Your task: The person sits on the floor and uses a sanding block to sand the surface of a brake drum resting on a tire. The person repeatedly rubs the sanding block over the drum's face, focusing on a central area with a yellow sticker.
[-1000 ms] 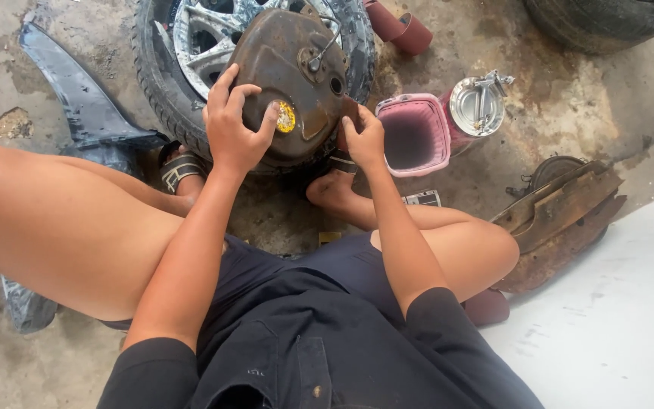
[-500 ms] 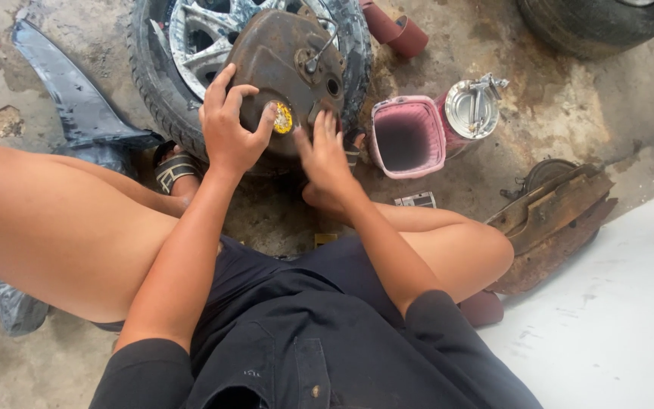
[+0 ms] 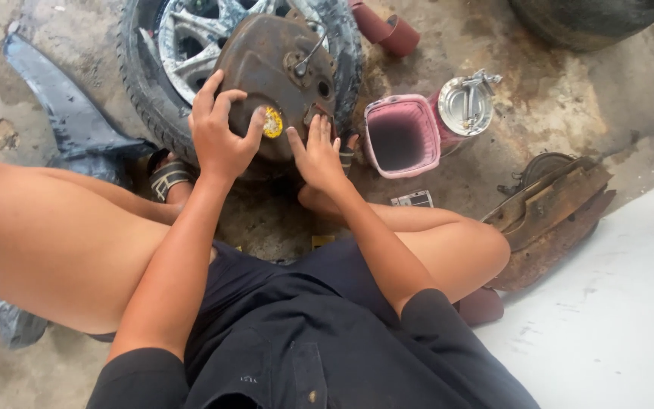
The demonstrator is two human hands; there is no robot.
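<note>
A rusty brown metal shell (image 3: 270, 72) with a yellow spot (image 3: 272, 123) near its lower edge leans on a tyre with a silver alloy wheel (image 3: 183, 53). My left hand (image 3: 221, 132) lies spread on the shell, thumb beside the yellow spot. To the right of that spot, my right hand (image 3: 317, 155) presses flat, fingers together, against the shell's lower edge. Neither hand wraps around anything. I sit on the ground with bare knees on either side.
A pink plastic tub (image 3: 401, 136) stands right of the shell, with a round metal can lid (image 3: 465, 102) behind it. Rusty metal parts (image 3: 550, 216) lie at right beside a white panel (image 3: 622, 318). A dark plastic fairing piece (image 3: 66, 113) lies at left.
My right hand has slid from the shell's right edge down and left to its lower edge near the yellow spot. The left hand has stayed on the shell.
</note>
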